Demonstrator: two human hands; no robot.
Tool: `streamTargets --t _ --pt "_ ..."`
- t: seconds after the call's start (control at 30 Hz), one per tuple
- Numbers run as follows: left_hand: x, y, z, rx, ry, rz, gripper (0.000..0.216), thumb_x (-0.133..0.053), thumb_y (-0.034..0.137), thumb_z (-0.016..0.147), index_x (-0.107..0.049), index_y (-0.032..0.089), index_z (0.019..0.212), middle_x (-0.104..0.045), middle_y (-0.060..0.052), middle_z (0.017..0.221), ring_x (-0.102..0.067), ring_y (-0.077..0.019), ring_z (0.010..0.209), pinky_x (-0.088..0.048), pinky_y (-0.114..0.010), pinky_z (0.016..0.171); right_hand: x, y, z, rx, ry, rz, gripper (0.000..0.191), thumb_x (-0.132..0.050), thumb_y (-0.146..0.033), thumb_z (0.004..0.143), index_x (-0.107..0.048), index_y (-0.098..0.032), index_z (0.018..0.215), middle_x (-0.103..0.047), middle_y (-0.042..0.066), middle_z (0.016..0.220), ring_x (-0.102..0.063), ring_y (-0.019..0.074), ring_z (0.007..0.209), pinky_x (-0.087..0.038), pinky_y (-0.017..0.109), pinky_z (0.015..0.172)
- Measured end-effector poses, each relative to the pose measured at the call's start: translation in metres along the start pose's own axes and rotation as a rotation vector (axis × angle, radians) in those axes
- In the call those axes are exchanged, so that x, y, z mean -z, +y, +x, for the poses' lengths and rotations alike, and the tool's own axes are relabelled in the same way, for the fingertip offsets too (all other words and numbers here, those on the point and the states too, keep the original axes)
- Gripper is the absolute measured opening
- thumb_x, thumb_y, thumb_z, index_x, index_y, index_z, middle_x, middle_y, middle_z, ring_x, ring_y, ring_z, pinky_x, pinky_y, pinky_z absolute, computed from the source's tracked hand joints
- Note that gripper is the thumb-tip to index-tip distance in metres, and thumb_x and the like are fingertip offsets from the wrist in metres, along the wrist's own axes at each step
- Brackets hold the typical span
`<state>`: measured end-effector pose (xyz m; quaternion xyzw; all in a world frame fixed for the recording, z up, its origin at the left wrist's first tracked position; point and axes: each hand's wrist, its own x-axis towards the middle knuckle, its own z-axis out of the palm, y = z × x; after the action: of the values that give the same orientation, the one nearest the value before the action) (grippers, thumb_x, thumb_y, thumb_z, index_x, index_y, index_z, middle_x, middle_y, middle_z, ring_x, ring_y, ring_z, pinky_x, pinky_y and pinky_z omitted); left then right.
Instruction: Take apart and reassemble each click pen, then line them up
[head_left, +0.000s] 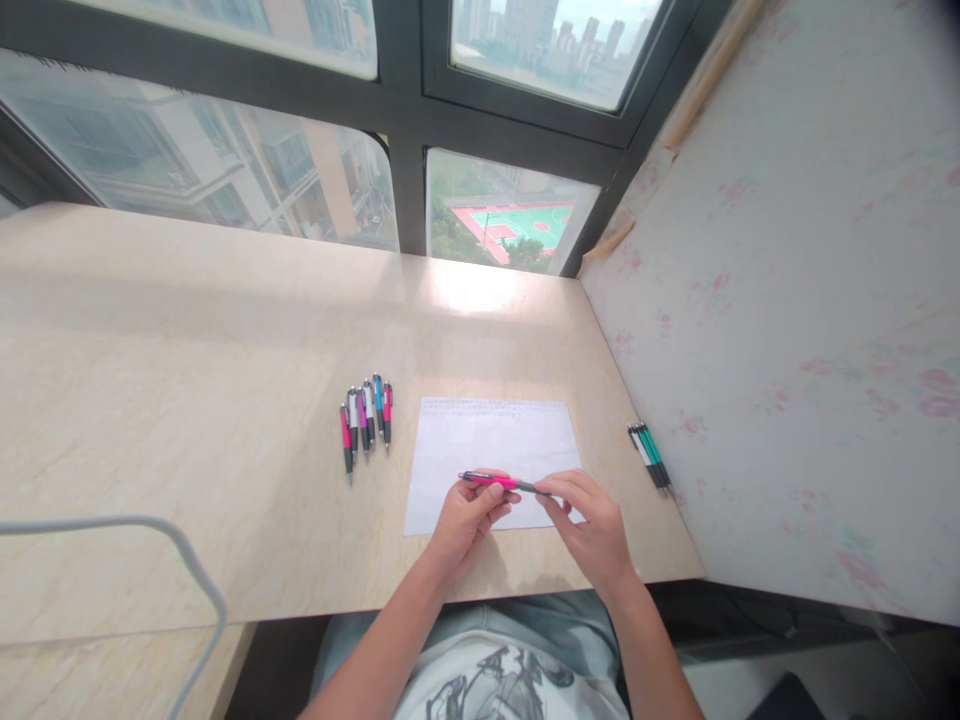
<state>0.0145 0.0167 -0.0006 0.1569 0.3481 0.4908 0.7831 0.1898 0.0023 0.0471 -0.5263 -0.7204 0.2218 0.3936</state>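
Note:
A pink ballpoint pen (501, 481) with a dark grip lies level between my two hands, above the lower part of a white sheet of paper (480, 440). My left hand (466, 520) is closed around its pink barrel, thumb on top. The fingertips of my right hand (589, 520) pinch the dark tip end. Faint rows of writing run along the paper's top edge. Left of the sheet, several pens (365, 418) in pink, white, purple and blue lie side by side.
Several green and white pens (651, 458) lie at the right, beside the flowered wall (787, 350). A grey cable or tube (180, 545) curves over the left front of the marbled table (187, 400). Dark-framed windows (409, 130) stand behind the table.

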Motion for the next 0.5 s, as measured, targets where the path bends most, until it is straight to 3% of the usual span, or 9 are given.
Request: streamTargets --t 0.3,0.43,0.5 --pt "-0.0010 0.0019 -0.0026 0.009 -0.008 -0.016 0.028 -0.083 0.028 0.069 -0.070 0.014 0.090 -0.073 -0.005 0.080 -0.069 -0.0141 0.077 -0.052 -0.021 0.070 -0.0003 -0.0006 -0.0015 -0.090 -0.039 0.009 0.015 -0.055 -0.030 0.092 -0.068 -0.021 0.091 -0.070 0.005 0.085 -0.061 0.0163 0.069 -0.050 0.028 0.061" --pt "-0.0014 0.0020 -0.0032 0.025 -0.044 0.000 0.028 -0.083 0.027 0.069 -0.069 0.014 0.090 -0.074 -0.007 0.085 -0.069 -0.0149 0.078 -0.052 -0.023 0.073 0.0007 0.0018 -0.0019 -0.210 -0.099 -0.031 0.041 -0.047 -0.039 0.095 -0.062 -0.019 0.063 -0.059 0.000 0.056 -0.055 0.0131 0.053 -0.044 0.025 0.054" --pt "-0.0008 0.0016 -0.0027 0.029 -0.053 0.005 0.029 -0.083 0.028 0.069 -0.069 0.014 0.091 -0.074 -0.007 0.086 -0.069 -0.0150 0.079 -0.052 -0.024 0.073 0.0012 0.0019 -0.0015 -0.243 -0.126 -0.005 0.045 -0.044 -0.040 0.097 -0.061 -0.019 0.061 -0.058 0.000 0.054 -0.055 0.0127 0.052 -0.044 0.024 0.053"
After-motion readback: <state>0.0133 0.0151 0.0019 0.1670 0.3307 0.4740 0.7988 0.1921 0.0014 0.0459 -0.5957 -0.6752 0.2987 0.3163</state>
